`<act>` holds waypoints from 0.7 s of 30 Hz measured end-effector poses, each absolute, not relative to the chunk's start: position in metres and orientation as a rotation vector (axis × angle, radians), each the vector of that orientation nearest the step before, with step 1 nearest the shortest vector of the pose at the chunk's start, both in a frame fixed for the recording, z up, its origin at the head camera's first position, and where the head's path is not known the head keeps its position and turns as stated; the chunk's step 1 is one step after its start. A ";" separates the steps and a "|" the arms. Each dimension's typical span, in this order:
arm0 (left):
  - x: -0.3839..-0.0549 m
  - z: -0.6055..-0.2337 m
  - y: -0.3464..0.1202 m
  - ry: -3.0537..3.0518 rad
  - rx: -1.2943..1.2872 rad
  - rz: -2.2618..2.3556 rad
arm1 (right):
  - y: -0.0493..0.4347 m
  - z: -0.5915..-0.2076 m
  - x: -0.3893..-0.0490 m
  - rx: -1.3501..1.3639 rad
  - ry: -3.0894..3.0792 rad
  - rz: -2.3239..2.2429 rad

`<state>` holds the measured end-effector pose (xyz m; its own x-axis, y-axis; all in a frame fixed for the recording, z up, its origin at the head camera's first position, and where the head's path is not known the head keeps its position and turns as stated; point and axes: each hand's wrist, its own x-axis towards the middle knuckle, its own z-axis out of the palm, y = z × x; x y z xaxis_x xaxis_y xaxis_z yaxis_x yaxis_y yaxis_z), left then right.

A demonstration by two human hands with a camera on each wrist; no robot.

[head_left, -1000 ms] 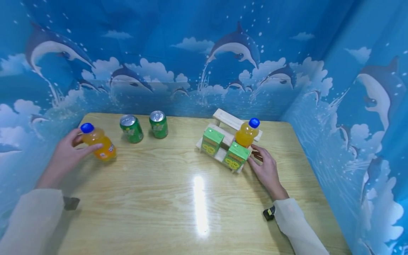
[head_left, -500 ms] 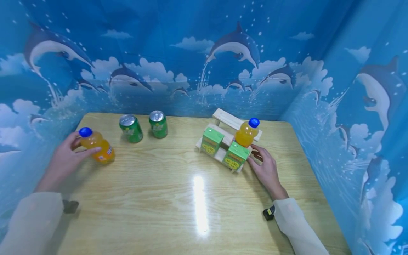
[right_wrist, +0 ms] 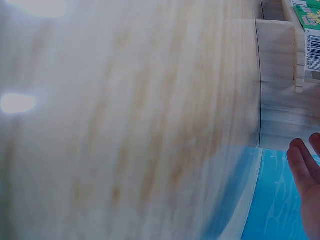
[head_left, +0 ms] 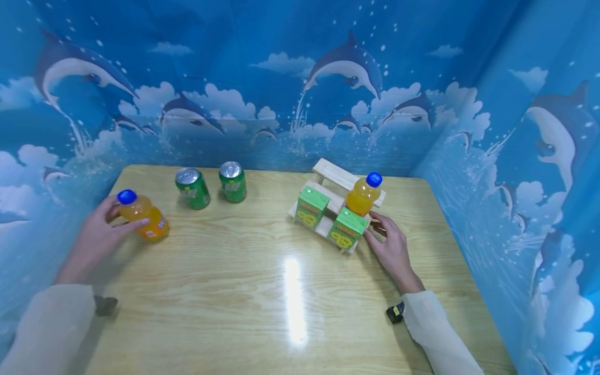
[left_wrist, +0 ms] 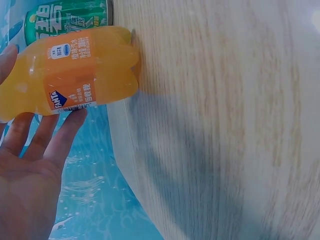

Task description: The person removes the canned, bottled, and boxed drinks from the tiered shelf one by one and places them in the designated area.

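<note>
My left hand (head_left: 100, 232) holds a bottle of orange soda (head_left: 145, 221) with a blue cap, near the table's left edge. In the left wrist view, the fingers (left_wrist: 67, 132) lie along one side of this Fanta-labelled bottle (left_wrist: 70, 70) and the thumb is on the other. Its base is at or just above the tabletop; I cannot tell which. My right hand (head_left: 391, 250) is at the right end of a small stepped wooden rack (head_left: 335, 174), fingers extended against its side. The rack bears a second orange soda bottle (head_left: 363, 195) and two green juice cartons (head_left: 312, 208).
Two green soda cans (head_left: 192, 188) stand upright at the back left of the wooden table (head_left: 225, 291), beyond the held bottle. A blue dolphin-print curtain (head_left: 281, 67) encloses the back and sides. Glare marks the table's middle.
My left hand and its bottle have come slightly lower and nearer, with the bottle shifting a little. The right hand, rack and cans have stayed in place.
</note>
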<state>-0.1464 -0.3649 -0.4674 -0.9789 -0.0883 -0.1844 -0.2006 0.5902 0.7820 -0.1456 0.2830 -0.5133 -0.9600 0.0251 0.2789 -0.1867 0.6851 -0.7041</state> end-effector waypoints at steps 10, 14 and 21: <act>-0.145 -0.469 -0.363 2.671 -0.259 1.359 | 0.283 -0.513 -0.146 0.141 -2.622 1.141; -0.144 -0.470 -0.362 2.674 -0.232 1.367 | 0.283 -0.513 -0.145 0.140 -2.624 1.140; -0.143 -0.472 -0.359 2.685 -0.210 1.387 | 0.283 -0.512 -0.146 0.132 -2.638 1.134</act>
